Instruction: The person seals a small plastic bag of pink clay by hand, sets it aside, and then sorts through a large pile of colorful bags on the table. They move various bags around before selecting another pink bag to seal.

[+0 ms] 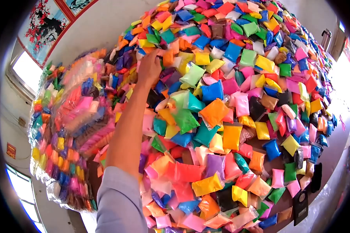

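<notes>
My left hand [149, 70] reaches across the heap from the lower left, its forearm bare below a grey sleeve [122, 198]. The fingers are curled and close together among the small packets; what they hold, if anything, is hidden. Directly beside the fingertips is an orange packet [168, 57], and a yellow packet [146, 43] lies just beyond them. Close to the wrist sit a light green packet [192, 75] and a blue packet [212, 91]. These packets look like clear plastic bags with soft coloured filling. My right hand is out of view.
A huge mound of mixed-colour packets covers the brown table [335, 149]. At the left, a large clear plastic bag [79, 112] holds rows of packets. A flat black object [300, 207] lies near the table's right edge. Framed pictures [44, 27] hang on the wall.
</notes>
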Demonstrator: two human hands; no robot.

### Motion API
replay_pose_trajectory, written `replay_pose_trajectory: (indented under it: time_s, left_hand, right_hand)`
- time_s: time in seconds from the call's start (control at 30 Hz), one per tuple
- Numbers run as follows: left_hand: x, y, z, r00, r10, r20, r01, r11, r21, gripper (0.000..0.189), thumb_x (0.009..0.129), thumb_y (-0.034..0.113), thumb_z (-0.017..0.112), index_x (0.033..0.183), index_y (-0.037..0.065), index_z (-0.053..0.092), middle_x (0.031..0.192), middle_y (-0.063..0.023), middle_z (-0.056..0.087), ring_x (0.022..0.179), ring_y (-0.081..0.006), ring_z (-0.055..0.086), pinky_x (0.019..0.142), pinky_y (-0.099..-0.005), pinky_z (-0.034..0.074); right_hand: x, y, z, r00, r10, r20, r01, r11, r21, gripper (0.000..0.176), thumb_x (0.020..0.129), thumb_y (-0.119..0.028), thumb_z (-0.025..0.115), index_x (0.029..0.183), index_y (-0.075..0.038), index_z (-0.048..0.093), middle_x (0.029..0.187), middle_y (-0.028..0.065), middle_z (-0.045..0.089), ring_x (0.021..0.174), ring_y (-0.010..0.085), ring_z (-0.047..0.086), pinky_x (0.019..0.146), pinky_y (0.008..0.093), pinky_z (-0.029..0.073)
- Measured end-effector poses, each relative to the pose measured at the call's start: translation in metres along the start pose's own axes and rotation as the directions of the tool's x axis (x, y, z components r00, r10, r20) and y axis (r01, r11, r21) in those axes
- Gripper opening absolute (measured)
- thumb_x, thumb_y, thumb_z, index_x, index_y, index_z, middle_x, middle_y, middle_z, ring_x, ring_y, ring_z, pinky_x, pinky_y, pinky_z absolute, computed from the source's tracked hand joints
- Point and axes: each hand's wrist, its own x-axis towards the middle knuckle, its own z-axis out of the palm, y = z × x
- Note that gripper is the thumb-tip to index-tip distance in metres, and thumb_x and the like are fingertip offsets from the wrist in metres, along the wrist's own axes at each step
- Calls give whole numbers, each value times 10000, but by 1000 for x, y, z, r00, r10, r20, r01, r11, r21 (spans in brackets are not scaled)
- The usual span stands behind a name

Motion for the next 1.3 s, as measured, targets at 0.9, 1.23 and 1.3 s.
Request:
replay_pose_trajectory:
  time_s: [0.9, 1.23, 1.3]
  left_hand:
    - [-294, 73, -321, 836, -335, 435, 546, 592, -593, 362, 1030, 319, 780, 1270, 49, 751, 915, 51, 707, 709, -14, 592, 596, -194, 445]
    - [-512, 138, -438, 647, -680, 345, 747, 477, -463, 229, 1020, 169, 770, 1161, -6, 729, 947, -9, 722, 780, -75, 655, 718, -249, 538]
    - [-542, 142, -438, 626, -693, 358, 762, 447, -468, 225, 1018, 176, 774, 1148, -3, 734, 930, -11, 726, 784, -76, 659, 720, -254, 544]
  right_hand:
    - [-20, 11, 5, 991, -14, 130, 13, 1000, 11, 163, 991, 0, 644, 1135, 28, 714, 1495, 244, 565, 1392, 429, 555, 1184, 509, 431]
    - [-17, 15, 12, 995, -73, 75, 73, 997, 4, 166, 995, 26, 641, 1127, 48, 739, 1461, 185, 606, 1324, 341, 615, 1116, 427, 495]
    - [-18, 18, 13, 994, -100, 53, 101, 994, -29, 165, 994, 22, 647, 1126, 44, 743, 1437, 184, 622, 1313, 333, 618, 1110, 424, 495]
